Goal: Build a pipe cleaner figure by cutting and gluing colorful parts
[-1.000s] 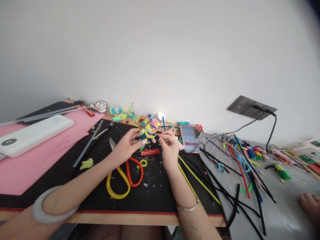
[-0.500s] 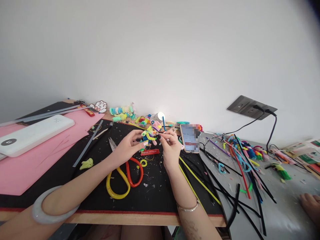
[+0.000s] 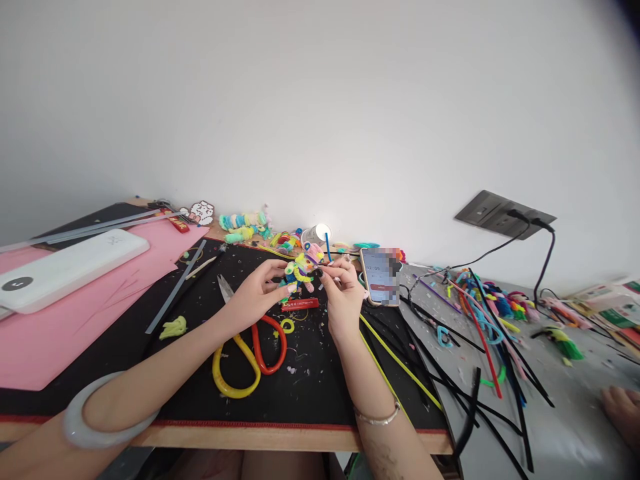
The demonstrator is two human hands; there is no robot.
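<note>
My left hand (image 3: 265,288) holds a small colourful figure of fuzzy pipe cleaners (image 3: 301,272), yellow, blue and pink, with a pink-and-blue top. Thumb and fingers close on its left side, above the mat. My right hand (image 3: 343,287) is pinched at the figure's right side; whatever lies between its fingertips is too small to make out. Beneath the figure lies a red utility knife or similar flat red tool (image 3: 300,305) with printed characters. Scissors (image 3: 250,357) with one yellow and one red handle rest below my left forearm, beside a yellow pipe-cleaner ring (image 3: 287,326).
A phone (image 3: 380,277) leans behind my right hand, near a white cup (image 3: 316,233). Pink sheets (image 3: 100,300) and a white device (image 3: 75,267) lie left. Black pipe cleaners (image 3: 450,380) spread right, by a colourful pile (image 3: 510,300). Another person's hand (image 3: 623,407) rests far right.
The figure has tilted slightly between my hands, its pink top shifting a little to the right. Both hands stay in almost the same place.
</note>
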